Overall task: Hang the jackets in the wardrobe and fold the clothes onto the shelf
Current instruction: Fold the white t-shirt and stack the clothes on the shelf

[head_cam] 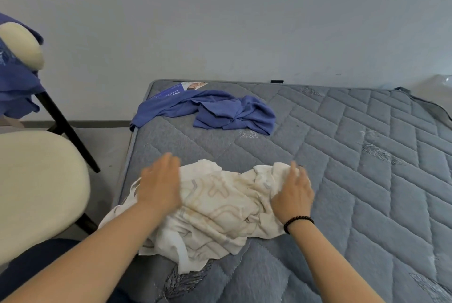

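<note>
A crumpled cream garment (215, 212) with a faint beige and grey pattern lies near the front left corner of the grey quilted mattress (354, 168). My left hand (160, 184) lies flat on its left part with the fingers straight. My right hand (293, 192), a dark bead bracelet on the wrist, rests on the garment's right end with the fingers stretched forward. Farther back on the mattress a blue garment (210, 111) lies bunched up, one end hanging over the left edge.
A cream padded chair (36, 187) with black legs stands left of the mattress. Another blue garment (17, 87) hangs over its backrest. A plain grey wall runs behind the mattress. A printed label (181, 88) lies at the mattress's far left corner.
</note>
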`<action>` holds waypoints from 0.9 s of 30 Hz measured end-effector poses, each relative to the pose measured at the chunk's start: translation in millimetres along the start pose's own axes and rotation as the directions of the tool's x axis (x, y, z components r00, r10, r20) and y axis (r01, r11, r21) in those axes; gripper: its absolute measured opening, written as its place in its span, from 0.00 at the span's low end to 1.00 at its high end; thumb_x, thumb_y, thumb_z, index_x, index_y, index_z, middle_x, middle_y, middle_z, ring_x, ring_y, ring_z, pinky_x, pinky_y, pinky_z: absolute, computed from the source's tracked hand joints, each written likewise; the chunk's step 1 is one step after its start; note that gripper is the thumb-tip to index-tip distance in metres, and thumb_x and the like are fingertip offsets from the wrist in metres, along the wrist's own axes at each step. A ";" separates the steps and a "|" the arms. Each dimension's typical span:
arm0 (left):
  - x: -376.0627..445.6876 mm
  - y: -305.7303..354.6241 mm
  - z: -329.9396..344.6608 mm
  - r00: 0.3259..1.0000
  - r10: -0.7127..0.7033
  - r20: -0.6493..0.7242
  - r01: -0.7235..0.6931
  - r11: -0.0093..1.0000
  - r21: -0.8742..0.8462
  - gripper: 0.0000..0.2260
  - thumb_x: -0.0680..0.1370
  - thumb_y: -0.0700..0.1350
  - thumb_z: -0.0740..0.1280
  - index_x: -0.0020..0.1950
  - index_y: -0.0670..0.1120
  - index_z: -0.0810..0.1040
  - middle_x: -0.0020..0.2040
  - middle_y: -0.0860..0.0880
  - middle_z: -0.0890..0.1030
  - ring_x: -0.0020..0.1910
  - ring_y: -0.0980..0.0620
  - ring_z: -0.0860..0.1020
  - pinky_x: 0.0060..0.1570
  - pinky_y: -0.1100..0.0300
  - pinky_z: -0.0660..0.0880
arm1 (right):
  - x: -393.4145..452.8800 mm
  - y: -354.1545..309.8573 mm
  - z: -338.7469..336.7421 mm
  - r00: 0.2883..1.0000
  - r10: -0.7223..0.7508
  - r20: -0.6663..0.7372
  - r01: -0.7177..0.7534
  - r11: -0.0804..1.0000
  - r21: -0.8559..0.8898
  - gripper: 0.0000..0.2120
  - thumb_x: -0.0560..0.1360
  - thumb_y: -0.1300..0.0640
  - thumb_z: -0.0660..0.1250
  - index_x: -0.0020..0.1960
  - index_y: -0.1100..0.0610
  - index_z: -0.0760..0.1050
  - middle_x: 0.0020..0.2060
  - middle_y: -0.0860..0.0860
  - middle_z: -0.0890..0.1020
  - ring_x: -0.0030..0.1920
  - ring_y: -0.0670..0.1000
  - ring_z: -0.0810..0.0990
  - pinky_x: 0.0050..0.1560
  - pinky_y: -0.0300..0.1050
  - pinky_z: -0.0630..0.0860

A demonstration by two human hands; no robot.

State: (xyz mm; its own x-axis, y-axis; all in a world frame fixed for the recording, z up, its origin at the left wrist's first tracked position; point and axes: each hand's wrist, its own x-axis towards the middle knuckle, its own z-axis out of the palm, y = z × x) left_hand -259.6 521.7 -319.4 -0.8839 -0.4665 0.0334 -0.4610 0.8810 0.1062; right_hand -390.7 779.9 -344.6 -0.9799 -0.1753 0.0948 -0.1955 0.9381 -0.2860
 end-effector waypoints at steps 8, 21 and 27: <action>0.1 56.9 24.2 0.857 0.295 0.423 -0.240 0.954 -0.179 0.22 0.82 0.53 0.53 0.74 0.48 0.57 0.68 0.46 0.71 0.63 0.44 0.72 0.59 0.51 0.69 | 3.0 -11.1 0.0 0.847 -0.244 0.472 0.343 0.930 -0.134 0.11 0.77 0.54 0.57 0.36 0.51 0.62 0.38 0.47 0.70 0.48 0.53 0.75 0.49 0.43 0.67; -8.3 40.0 45.2 0.802 0.488 0.344 -0.448 0.873 -0.195 0.35 0.78 0.50 0.62 0.78 0.52 0.44 0.76 0.50 0.58 0.73 0.48 0.62 0.68 0.54 0.63 | -9.0 -27.5 -51.5 0.759 -0.075 0.647 0.273 0.938 -0.212 0.14 0.75 0.47 0.64 0.53 0.56 0.74 0.51 0.52 0.78 0.56 0.53 0.77 0.59 0.47 0.72; -5.3 50.4 46.6 0.663 0.587 0.465 -0.684 0.728 0.056 0.34 0.76 0.50 0.64 0.77 0.51 0.50 0.73 0.49 0.62 0.72 0.46 0.61 0.68 0.48 0.59 | 6.8 -25.4 -3.5 0.789 -0.144 0.597 0.301 0.938 -0.173 0.34 0.72 0.43 0.68 0.72 0.53 0.60 0.68 0.53 0.67 0.68 0.57 0.66 0.68 0.52 0.64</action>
State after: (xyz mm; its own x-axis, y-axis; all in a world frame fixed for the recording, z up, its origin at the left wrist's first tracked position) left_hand -281.8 572.2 -360.5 -0.8930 0.2442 -0.3781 0.2642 0.9645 -0.0013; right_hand -392.3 755.9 -333.4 -0.7686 -0.4515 -0.4532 -0.4719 0.8785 -0.0748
